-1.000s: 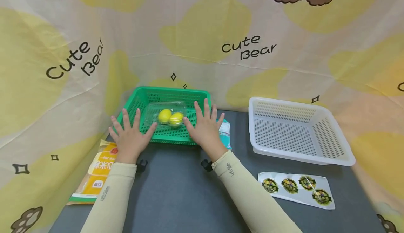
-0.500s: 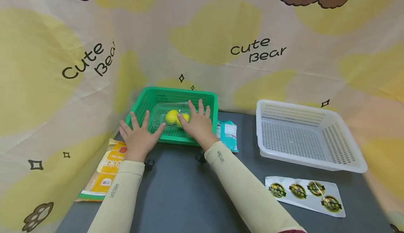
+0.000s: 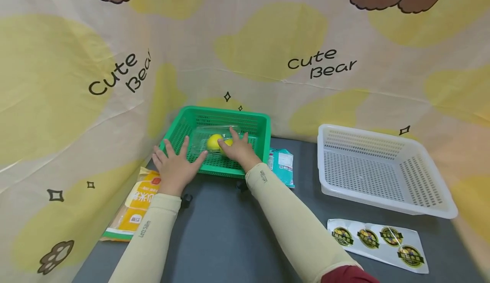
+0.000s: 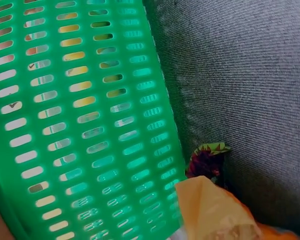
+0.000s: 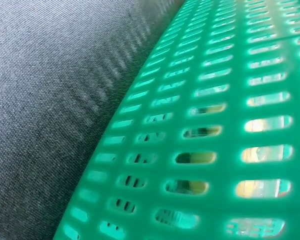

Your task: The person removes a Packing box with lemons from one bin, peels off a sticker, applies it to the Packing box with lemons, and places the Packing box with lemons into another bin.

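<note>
In the head view, a green basket (image 3: 218,171) holds a clear plastic box (image 3: 200,136) with two yellow, lemon-like fruits (image 3: 213,142) in it. My right hand (image 3: 240,150) reaches over the basket's near right side. Its thumb and fingers are spread at the box's right end, overlapping the second fruit. My left hand (image 3: 177,169) lies spread over the basket's near left corner, thumb pointing toward the box. Both wrist views look at the slotted outside of the basket wall (image 4: 100,140); yellow shows through the slots, and the fingers are out of those views.
A white basket (image 3: 383,204) stands at the right, with a sheet of round stickers (image 3: 377,245) in front. A yellow packet (image 3: 132,208) lies left of the green basket, a teal packet (image 3: 283,166) right of it. A patterned cloth (image 3: 268,74) hangs behind the grey table (image 3: 222,240).
My right hand has moved left and down into the green basket, to the box's right end. My left hand stays spread by its left corner. The head view has shifted slightly left.
</note>
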A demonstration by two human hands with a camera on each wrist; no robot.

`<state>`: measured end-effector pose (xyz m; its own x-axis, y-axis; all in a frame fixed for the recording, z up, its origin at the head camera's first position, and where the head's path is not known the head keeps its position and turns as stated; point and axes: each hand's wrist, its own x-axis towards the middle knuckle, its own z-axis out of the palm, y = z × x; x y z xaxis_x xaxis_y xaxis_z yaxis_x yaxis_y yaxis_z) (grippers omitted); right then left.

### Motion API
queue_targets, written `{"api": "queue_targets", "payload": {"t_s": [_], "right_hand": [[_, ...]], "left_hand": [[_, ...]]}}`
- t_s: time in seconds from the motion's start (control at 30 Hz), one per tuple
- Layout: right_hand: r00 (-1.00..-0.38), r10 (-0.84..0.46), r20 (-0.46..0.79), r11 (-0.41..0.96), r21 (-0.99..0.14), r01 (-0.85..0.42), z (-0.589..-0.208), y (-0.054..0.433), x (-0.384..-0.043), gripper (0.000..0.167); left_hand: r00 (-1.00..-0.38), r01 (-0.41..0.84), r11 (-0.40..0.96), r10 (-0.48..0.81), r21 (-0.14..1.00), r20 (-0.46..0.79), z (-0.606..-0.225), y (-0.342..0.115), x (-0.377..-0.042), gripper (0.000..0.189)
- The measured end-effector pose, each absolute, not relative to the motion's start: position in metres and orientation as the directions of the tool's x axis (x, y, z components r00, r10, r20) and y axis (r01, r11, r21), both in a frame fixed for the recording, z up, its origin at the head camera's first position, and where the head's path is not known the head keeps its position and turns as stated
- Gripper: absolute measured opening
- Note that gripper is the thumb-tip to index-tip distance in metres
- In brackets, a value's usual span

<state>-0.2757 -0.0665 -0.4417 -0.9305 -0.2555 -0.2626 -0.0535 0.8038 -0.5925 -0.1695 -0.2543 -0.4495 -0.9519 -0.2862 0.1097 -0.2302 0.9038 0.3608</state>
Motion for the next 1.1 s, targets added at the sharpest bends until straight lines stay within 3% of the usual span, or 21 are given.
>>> {"api": "queue_targets", "payload": {"t_s": [0.3,0.7,1.1], "right_hand": [[-0.905,-0.306,-0.296,0.698,-0.716,-0.002,-0.45,-0.06,-0.28,0.083],[-0.886,-0.292,-0.361,0.441,-0.872,0.211,-0.453,-0.062,-0.29,0.083],[-0.956,-0.209,-0.204,0.472,-0.878,0.084,-0.443,-0.061,-0.286,0.072]], "left_hand": [[-0.954,-0.231,0.899,-0.285,0.371,0.098,-0.45,-0.252,-0.171,0.105],[-0.952,-0.242,0.901,-0.291,0.36,0.089,-0.45,-0.249,-0.174,0.106],[-0.951,-0.248,0.896,-0.297,0.369,0.082,-0.444,-0.251,-0.174,0.105]]}}
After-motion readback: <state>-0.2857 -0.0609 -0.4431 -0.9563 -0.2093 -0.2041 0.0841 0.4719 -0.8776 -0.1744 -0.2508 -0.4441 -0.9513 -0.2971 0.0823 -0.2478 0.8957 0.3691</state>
